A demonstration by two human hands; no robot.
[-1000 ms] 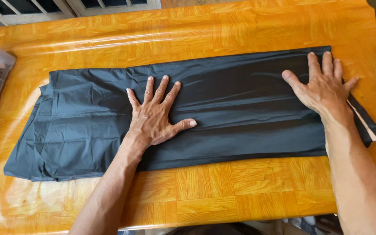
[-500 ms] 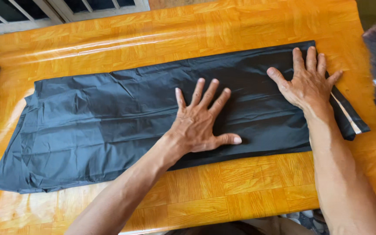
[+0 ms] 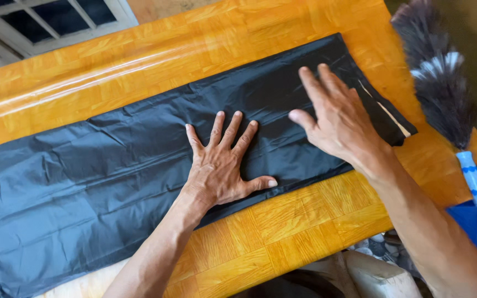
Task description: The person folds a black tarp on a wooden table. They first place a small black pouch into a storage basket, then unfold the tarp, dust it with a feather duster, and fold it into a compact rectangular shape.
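Black, thin and crinkled, the folded garment [image 3: 139, 182] lies in a long band across the glossy wooden table [image 3: 293, 221], running from about 8 o'clock up to 2 o'clock, so its whole length sits flat within your reach. Your left hand [image 3: 222, 165] rests near the middle of it, palm down, fingers spread wide and thumb stuck out toward 3 o'clock — it grips nothing, only presses the cloth to the tabletop, which looks like the way to keep the fold from slipping. Your right hand [image 3: 338, 121] lies at about 1 o'clock from it, over the narrower end, fingers straight and held close together, pointing toward 11 o'clock; it too is flat and unclenched, though whether the palm fully bears on the fabric I cannot tell. A pale strip [image 3: 385, 113] shows along the end just beyond that hand. Off at 3 o'clock a feather duster [image 3: 443, 83] with a blue-and-white handle lies apart from the cloth — untouched.
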